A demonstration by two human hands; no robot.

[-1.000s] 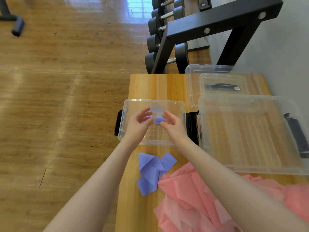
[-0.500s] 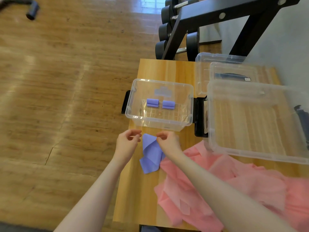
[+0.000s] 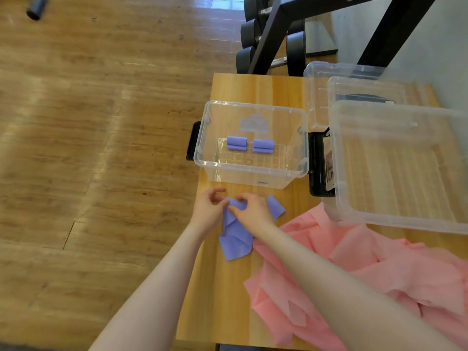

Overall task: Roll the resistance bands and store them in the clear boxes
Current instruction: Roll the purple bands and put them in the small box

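Note:
A loose purple resistance band lies crumpled on the wooden table just in front of a small clear box. My left hand and my right hand both pinch its far end, fingertips close together. Two rolled purple bands, one on the left and one on the right, lie side by side on the floor of the small box. A heap of pink bands spreads over the table at the right, partly under my right forearm.
A large clear box stands right of the small one, with clear lids behind it. A black dumbbell rack rises beyond the table's far edge. Wooden floor lies to the left of the table edge.
Both hands left the small box after setting a roll down inside it. They came back to the loose purple band and took hold of its far end.

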